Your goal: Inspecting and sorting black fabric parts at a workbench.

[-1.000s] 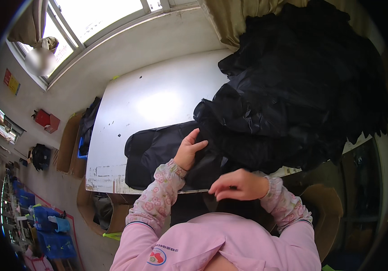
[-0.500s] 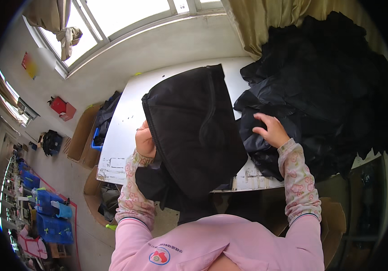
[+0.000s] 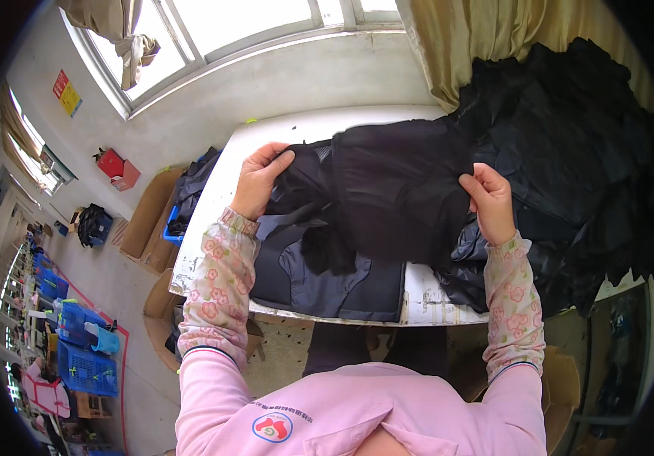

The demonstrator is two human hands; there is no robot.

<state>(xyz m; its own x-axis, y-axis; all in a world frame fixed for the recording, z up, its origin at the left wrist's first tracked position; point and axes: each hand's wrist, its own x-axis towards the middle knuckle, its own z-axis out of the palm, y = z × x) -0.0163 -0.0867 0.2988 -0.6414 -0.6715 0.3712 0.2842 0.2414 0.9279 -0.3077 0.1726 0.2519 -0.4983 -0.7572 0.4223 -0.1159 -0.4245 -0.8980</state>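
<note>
Between my hands a black fabric piece (image 3: 399, 182) is spread out above the table, with loose strips hanging at its left side. My left hand (image 3: 263, 178) pinches its upper left edge between thumb and fingers. At its right edge, my right hand (image 3: 490, 199) is closed on the cloth. Under it, near the table's front edge, lies a flat dark padded panel (image 3: 315, 277) with a curved shiny section; its upper part is hidden. To the right, a large heap of black fabric pieces (image 3: 570, 167) reaches close to my right hand.
The white table (image 3: 236, 144) stands against the wall below the window. Cardboard boxes (image 3: 152, 220) with dark cloth are on the floor at its left, and another carton (image 3: 563, 387) stands at lower right. Blue crates (image 3: 87, 368) line the far left. A beige curtain (image 3: 437, 57) hangs behind the heap.
The black piece has moved from upright before me to spread out over the table. My right hand, free before, now grips its right edge. The dark padded panel has come into sight.
</note>
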